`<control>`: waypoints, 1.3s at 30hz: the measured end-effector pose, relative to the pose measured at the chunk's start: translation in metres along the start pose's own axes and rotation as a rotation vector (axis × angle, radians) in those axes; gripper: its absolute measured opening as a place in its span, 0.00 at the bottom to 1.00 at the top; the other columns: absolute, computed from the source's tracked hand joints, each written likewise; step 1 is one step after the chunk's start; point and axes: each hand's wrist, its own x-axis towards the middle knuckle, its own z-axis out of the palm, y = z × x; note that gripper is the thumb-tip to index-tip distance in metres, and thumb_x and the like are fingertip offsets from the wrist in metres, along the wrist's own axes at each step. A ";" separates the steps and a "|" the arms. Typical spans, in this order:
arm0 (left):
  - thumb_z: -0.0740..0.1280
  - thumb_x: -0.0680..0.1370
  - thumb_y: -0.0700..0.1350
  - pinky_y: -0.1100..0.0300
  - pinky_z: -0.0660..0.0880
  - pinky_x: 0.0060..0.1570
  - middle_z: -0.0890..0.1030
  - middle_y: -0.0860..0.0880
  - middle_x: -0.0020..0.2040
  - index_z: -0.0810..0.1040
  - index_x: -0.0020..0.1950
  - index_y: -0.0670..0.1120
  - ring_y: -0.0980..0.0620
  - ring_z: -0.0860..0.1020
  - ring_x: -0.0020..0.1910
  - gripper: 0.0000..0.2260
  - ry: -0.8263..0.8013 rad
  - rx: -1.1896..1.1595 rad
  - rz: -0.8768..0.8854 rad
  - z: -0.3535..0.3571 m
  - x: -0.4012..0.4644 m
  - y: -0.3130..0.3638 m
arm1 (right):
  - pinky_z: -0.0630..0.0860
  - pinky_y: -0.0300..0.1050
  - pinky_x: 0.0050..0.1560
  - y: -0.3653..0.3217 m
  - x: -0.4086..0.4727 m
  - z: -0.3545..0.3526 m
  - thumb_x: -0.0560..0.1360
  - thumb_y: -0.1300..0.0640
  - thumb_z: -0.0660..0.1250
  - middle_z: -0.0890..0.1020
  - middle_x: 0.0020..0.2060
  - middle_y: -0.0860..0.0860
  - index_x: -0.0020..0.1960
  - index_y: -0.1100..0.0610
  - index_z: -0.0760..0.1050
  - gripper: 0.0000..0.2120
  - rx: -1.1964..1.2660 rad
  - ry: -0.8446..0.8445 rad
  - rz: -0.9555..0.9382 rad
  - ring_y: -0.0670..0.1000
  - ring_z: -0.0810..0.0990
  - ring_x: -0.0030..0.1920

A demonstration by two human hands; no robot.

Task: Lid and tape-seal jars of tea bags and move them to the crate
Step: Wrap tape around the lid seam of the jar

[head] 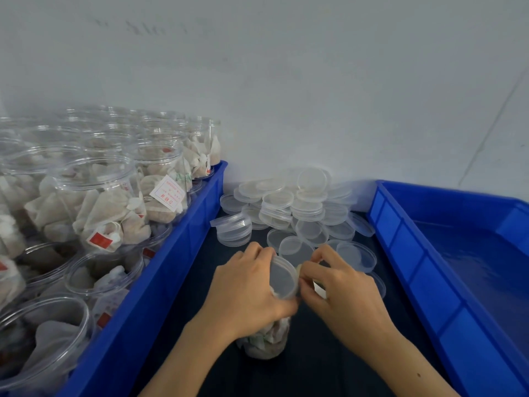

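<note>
Both hands work at the lidded top of one clear plastic jar of tea bags, low in the centre of the frame.

The left hand (pixel 246 285) curls its fingers round the jar's translucent round lid (pixel 283 279) and neck, gripping them; the right hand (pixel 337 285) pinches something small and pale at the lid's right edge, possibly a tape end, though it is too small to tell. The jar (pixel 266 339) stands roughly upright on the dark table (pixel 329 353), its long axis running down from the fingers towards the bottom of the frame, between the two wrists. Just above lies a heap of spare clear lids (pixel 289 204). The blue plastic crate of open filled jars (pixel 183 239) fills the left; the shallow blue crate (pixel 458 253) at the right lies nearer the right hand.
</note>
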 end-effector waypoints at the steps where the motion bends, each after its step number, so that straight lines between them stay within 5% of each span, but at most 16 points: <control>1: 0.65 0.67 0.70 0.60 0.68 0.48 0.69 0.58 0.58 0.66 0.69 0.54 0.57 0.71 0.56 0.35 0.009 0.008 0.003 0.002 0.000 0.001 | 0.66 0.37 0.28 0.000 -0.001 0.001 0.77 0.50 0.63 0.70 0.46 0.43 0.40 0.50 0.73 0.08 0.000 0.009 -0.005 0.49 0.73 0.33; 10: 0.66 0.66 0.69 0.62 0.64 0.46 0.68 0.57 0.61 0.63 0.72 0.52 0.56 0.70 0.57 0.39 0.011 0.067 0.051 0.007 -0.001 0.007 | 0.73 0.47 0.29 0.011 -0.007 0.018 0.75 0.57 0.67 0.70 0.50 0.38 0.36 0.47 0.64 0.15 0.164 0.125 -0.016 0.49 0.74 0.31; 13: 0.67 0.66 0.68 0.61 0.64 0.45 0.67 0.57 0.60 0.64 0.70 0.53 0.56 0.70 0.56 0.37 -0.008 0.072 0.066 0.006 -0.001 0.006 | 0.74 0.53 0.29 0.019 -0.002 0.021 0.75 0.58 0.66 0.70 0.52 0.39 0.38 0.53 0.70 0.08 0.187 0.093 -0.068 0.52 0.73 0.32; 28: 0.67 0.67 0.67 0.60 0.63 0.46 0.66 0.58 0.60 0.64 0.69 0.54 0.56 0.69 0.56 0.35 -0.031 0.066 0.054 0.004 -0.004 0.010 | 0.73 0.50 0.27 0.044 0.026 0.021 0.73 0.63 0.64 0.75 0.56 0.50 0.38 0.56 0.67 0.08 -0.049 0.015 -0.163 0.49 0.70 0.31; 30: 0.67 0.67 0.67 0.60 0.63 0.47 0.66 0.58 0.59 0.63 0.69 0.55 0.57 0.68 0.55 0.35 -0.041 0.053 0.056 0.004 -0.005 0.010 | 0.72 0.48 0.28 0.047 0.032 0.021 0.76 0.60 0.61 0.72 0.58 0.50 0.43 0.56 0.72 0.04 -0.128 -0.054 -0.184 0.47 0.70 0.33; 34: 0.67 0.68 0.67 0.59 0.66 0.49 0.65 0.56 0.59 0.63 0.69 0.54 0.55 0.68 0.56 0.34 -0.053 0.047 0.053 0.004 -0.004 0.012 | 0.72 0.45 0.34 0.038 0.032 0.015 0.79 0.48 0.52 0.65 0.55 0.45 0.54 0.49 0.71 0.11 -0.160 -0.223 -0.334 0.47 0.72 0.39; 39: 0.68 0.67 0.67 0.58 0.65 0.48 0.66 0.56 0.58 0.63 0.67 0.55 0.55 0.68 0.56 0.34 -0.048 0.034 0.018 0.004 -0.005 0.013 | 0.75 0.47 0.43 0.044 0.013 -0.002 0.81 0.50 0.51 0.65 0.56 0.46 0.57 0.51 0.69 0.10 -0.227 -0.262 -0.349 0.46 0.72 0.45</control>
